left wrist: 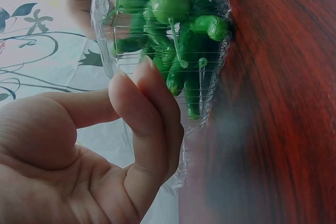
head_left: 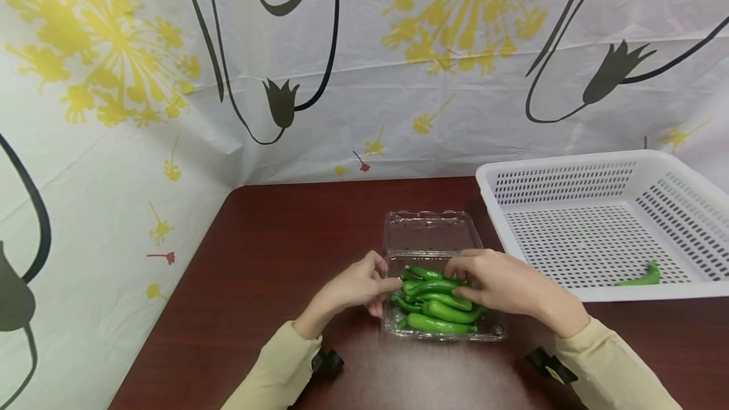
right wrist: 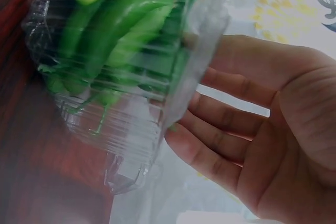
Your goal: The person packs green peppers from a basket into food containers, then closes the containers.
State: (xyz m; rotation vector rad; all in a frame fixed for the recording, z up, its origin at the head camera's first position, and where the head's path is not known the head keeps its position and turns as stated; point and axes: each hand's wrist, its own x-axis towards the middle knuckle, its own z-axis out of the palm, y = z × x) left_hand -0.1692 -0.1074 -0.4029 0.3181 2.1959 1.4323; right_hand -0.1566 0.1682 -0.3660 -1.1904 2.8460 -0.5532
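Several green chili peppers [head_left: 441,310] lie in a clear plastic clamshell container [head_left: 444,336] on the table, its lid [head_left: 429,233] folded back. My left hand [head_left: 355,286] holds the container's left side, thumb over the rim and other fingers along the outer wall. From the right, my right hand [head_left: 501,280] reaches over the rim, its thumb and fingers curled round a pepper at the top of the pile. That pepper is mostly hidden by the hand. In the right wrist view, the container wall [right wrist: 131,124] covers part of the fingertips.
A white perforated basket [head_left: 495,207] stands at the right, with one green chili pepper [head_left: 643,277] near its front wall. The dark red table [head_left: 285,239] meets a flower-patterned sheet [head_left: 353,93] at the back and left.
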